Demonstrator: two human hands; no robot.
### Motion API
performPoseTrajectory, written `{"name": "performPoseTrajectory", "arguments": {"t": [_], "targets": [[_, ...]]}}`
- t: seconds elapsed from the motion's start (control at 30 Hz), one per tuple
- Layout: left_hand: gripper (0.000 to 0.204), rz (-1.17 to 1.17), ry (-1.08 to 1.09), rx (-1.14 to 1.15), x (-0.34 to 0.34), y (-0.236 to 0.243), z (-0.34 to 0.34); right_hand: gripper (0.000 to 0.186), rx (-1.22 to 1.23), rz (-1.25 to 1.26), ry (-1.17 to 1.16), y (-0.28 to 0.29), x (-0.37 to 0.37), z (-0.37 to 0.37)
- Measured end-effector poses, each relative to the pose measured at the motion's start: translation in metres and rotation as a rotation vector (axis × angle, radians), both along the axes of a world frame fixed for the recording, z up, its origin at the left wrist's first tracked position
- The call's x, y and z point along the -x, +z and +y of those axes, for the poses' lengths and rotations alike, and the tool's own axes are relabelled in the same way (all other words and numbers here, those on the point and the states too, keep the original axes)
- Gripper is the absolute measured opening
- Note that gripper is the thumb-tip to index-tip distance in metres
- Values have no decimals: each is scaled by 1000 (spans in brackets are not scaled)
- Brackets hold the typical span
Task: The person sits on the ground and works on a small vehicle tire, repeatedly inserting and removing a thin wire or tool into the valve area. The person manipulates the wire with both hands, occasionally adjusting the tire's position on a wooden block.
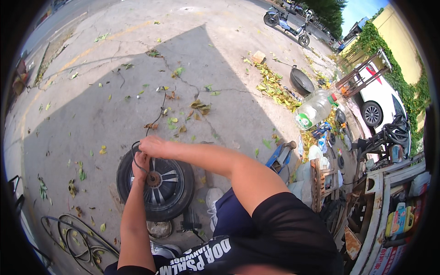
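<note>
A hub-motor wheel (183,200) with a black tyre and dark, silver-spoked centre lies flat on the concrete in front of me. From its rusty axle a black cable (141,168) rises in a loop to my hands and trails out over the ground beyond. Above the wheel's far left side, my left hand (140,164) is closed with the cable at its fingers. My right hand (155,146) meets it just beyond, its fingers bent down and closed around the cable. The exact point they pinch is too small to make out.
A coiled black hose (75,236) lies at the lower left. On the right are a large clear plastic bottle (316,109), a black pan (301,81), a blue metal tool (277,158) and a cluttered metal rack (382,201). Farther off stand a scooter (288,28) and a white car (378,98).
</note>
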State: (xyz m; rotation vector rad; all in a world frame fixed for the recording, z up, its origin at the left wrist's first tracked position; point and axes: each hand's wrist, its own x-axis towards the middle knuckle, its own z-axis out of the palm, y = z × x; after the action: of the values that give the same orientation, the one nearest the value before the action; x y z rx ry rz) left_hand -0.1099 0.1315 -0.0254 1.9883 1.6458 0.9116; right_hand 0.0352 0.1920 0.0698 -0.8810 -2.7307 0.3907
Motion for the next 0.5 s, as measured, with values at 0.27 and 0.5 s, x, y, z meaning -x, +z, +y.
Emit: {"name": "performPoseTrajectory", "arguments": {"t": [0.27,0.5], "targets": [[17,-4,19,15,4,-6,-2,16,478,1,-358,18,15,-20],[18,-109,9,-59,-8,-4,0,13,169,4,-114,20,1,-15]]}}
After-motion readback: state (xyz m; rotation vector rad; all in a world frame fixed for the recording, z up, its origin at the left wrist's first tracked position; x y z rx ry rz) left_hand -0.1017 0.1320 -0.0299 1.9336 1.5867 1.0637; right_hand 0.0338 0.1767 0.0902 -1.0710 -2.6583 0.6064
